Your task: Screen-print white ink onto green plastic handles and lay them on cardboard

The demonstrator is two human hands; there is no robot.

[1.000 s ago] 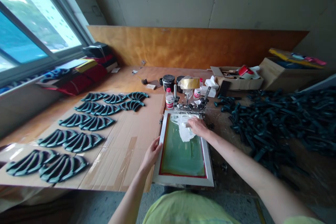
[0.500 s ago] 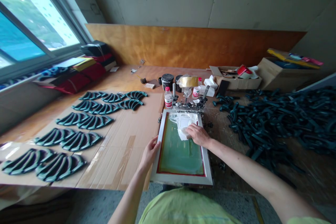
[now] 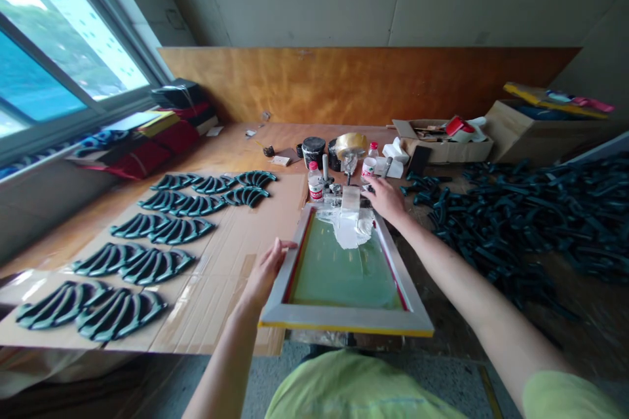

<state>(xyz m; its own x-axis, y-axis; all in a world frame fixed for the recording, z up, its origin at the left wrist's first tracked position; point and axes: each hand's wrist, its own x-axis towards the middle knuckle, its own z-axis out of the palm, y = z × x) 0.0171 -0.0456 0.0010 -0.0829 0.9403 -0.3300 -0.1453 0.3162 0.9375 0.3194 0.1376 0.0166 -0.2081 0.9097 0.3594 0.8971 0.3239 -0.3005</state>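
A silk-screen frame [image 3: 344, 317] with green mesh and white ink [image 3: 351, 229] stands tilted up at its near edge, hinged at the far clamp. My left hand [image 3: 265, 272] grips the frame's left rail and holds it raised. My right hand [image 3: 386, 196] reaches past the frame's far right corner, beside the hinge clamp [image 3: 339, 195] and a small bottle; its fingers are curled, and whether they hold anything is hidden. A white squeegee block [image 3: 350, 200] rests upright at the far end of the mesh.
Several dark teal curved plastic parts [image 3: 147, 242] lie in rows on cardboard [image 3: 230, 275] to the left. A large heap of the same parts [image 3: 531, 222] fills the right. Ink pots [image 3: 314, 152], a tape roll [image 3: 350, 142], bottles and cardboard boxes [image 3: 442, 144] stand behind. A window is at left.
The frame's near edge has swung up from flat under my left hand. My right hand left the white ink on the mesh and moved away to the far right corner.
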